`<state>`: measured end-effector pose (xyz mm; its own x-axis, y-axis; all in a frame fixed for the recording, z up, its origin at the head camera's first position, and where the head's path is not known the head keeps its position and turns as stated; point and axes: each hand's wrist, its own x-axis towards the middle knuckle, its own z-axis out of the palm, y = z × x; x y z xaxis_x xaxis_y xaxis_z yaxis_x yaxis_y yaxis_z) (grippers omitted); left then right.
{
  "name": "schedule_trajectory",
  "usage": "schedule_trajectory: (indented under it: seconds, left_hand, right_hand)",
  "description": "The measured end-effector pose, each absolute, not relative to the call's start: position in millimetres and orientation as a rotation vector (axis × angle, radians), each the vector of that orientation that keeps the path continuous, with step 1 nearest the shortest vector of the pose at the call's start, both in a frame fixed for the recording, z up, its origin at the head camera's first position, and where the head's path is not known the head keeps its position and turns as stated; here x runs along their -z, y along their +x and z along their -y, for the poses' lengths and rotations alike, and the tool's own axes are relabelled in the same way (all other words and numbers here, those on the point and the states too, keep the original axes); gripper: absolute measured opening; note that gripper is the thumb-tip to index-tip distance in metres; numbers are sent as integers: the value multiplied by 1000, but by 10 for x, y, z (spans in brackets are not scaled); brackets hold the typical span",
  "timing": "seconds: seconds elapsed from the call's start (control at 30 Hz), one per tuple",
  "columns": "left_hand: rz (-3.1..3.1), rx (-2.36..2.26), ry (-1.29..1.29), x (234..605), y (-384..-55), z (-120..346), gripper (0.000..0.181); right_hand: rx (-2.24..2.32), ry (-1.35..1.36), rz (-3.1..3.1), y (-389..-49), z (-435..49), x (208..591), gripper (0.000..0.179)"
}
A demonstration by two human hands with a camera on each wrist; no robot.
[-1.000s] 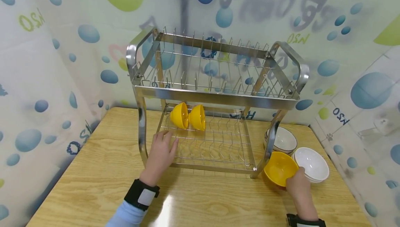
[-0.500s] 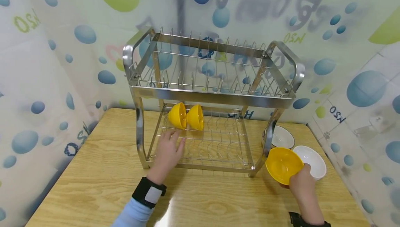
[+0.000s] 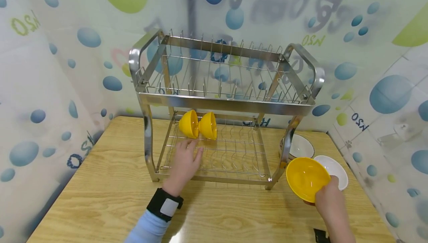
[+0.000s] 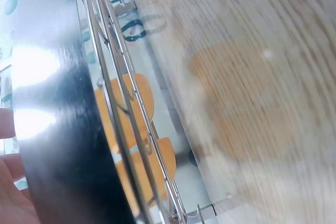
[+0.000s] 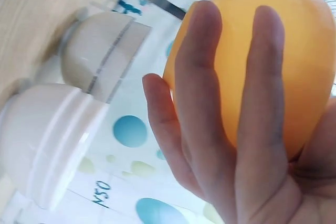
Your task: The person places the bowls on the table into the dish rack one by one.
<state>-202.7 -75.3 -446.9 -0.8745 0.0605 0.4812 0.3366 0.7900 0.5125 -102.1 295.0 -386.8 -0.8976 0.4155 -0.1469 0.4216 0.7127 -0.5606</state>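
My right hand point(image 3: 329, 198) grips a yellow bowl point(image 3: 305, 179) by its right side, beside the rack's front right leg. In the right wrist view its fingers point(image 5: 262, 77) spread along the underside of that bowl. Two more yellow bowls point(image 3: 188, 125) stand on edge side by side at the back left of the lower tier of a metal dish rack point(image 3: 230, 103). My left hand point(image 3: 184, 161) reaches over the lower tier's front left part, fingertips just below those bowls, holding nothing. The left wrist view shows part of that hand at its left edge, next to the steel frame.
Stacked white bowls point(image 3: 334, 168) stand at the right behind the held bowl, partly covered by it. A white bowl with a dark rim point(image 3: 301, 147) stands beside the rack's right leg. The rack's upper tier point(image 3: 214, 75) overhangs the lower one. A patterned curtain point(image 3: 100, 20) hangs behind the wooden table point(image 3: 100, 206).
My right hand has lifted the yellow bowl up from beside the white bowls and tilted it. My left hand has moved rightward over the lower tier, closer to the bowls there.
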Motion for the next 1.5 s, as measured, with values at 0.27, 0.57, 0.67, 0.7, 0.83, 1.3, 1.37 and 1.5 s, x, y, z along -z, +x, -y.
schedule_trajectory:
  seconds: [0.27,0.57,0.67,0.7,0.83,1.3,1.37,1.5]
  left_hand:
    - [2571,880,-293,4471,-2045,675,36]
    - [2592,892,-270,4430,-2041,573,35]
    - [2584,907,-273,4424,-2037,556,35]
    - [2581,912,-272,4422,-2035,551,35]
    - [2572,924,-266,4417,-2033,540,35]
    - [2571,1018,-280,4379,-2026,454,36]
    - [2570,1026,-281,4378,-2026,443,37]
    - [2563,1036,-293,4374,-2019,417,37]
  right_hand:
    - [829,627,-2881,-935,-2862,3702,47]
    - [770,449,-2984,-889,-2681,3617,42]
    - [795,392,-2976,-922,-2596,3600,42]
    - [802,372,-2983,-930,-2567,3599,42]
    - [905,285,-2993,-971,-2453,3608,40]
    - [861,275,-2998,-1110,-2217,3688,42]
    - [858,272,-3009,-1115,-2207,3695,42]
    - [860,274,-3014,-1110,-2178,3702,42]
